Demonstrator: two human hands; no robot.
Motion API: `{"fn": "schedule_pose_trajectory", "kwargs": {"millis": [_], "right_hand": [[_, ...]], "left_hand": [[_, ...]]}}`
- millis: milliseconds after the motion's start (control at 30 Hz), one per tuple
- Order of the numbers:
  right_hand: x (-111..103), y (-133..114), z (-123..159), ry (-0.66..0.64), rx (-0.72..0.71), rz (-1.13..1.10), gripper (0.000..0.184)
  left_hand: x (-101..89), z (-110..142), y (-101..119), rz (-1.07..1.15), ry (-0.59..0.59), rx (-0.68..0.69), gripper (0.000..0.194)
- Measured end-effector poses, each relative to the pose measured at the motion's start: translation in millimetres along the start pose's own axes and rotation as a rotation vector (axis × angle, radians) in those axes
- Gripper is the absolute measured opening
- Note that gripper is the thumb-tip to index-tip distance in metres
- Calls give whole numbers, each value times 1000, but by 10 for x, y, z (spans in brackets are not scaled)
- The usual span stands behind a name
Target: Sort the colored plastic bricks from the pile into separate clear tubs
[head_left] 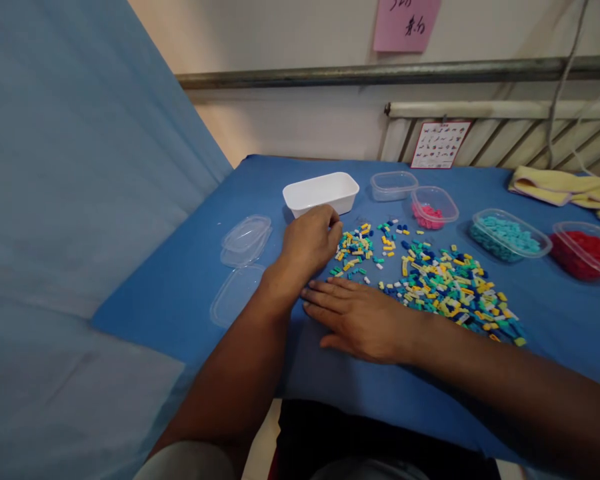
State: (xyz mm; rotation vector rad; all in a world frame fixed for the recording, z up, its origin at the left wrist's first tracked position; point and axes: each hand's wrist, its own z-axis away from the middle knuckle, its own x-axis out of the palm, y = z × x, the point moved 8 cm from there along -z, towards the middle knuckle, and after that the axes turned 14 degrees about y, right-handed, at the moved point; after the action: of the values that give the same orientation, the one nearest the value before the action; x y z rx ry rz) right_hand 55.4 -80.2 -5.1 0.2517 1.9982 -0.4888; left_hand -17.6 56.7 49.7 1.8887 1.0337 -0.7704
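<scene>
My left hand (310,237) is curled, knuckles up, just in front of the white plastic tub (321,190). Its thumb and index finger bend down beside the smaller pile of little coloured building pieces (356,245); what they may hold is hidden. Flat on the blue tablecloth lies my right hand (357,319), palm down and fingers stretched to the left, with nothing visible in it. Its fingertips are close to my left wrist. Right of both hands spreads a larger pile of yellow, blue, green and white pieces (453,283), partly behind my right forearm.
Clear lids (237,293) lie at the left. Along the back stand a clear tub (394,187), then tubs of pink pieces (430,215), turquoise pieces (506,237) and red pieces (587,252). A yellow cloth (563,188) rests at the back right. A blue curtain (80,167) hangs at the left.
</scene>
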Motion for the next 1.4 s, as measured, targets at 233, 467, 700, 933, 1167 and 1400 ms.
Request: {"fn": "schedule_pose_trajectory", "kwargs": {"millis": [233,467,700,933,1167,1400], "right_hand": [[-32,387,292,-9,113,95,78],[-456,686,619,110,314,275,61],[-184,-5,551,13,55,117,64],[-462,494,1007,57,185,253,58],[-785,740,1201,92,305,276,52],[-641,538,1043,98,213,79,45]], "left_hand": [[92,46,39,23,-11,51,19],[157,78,156,11,-100,98,20],[180,64,137,-7,-142,78,20],[217,99,188,159,-176,124,17],[270,170,294,204,-226,268,26],[443,396,582,84,-312,532,37]]}}
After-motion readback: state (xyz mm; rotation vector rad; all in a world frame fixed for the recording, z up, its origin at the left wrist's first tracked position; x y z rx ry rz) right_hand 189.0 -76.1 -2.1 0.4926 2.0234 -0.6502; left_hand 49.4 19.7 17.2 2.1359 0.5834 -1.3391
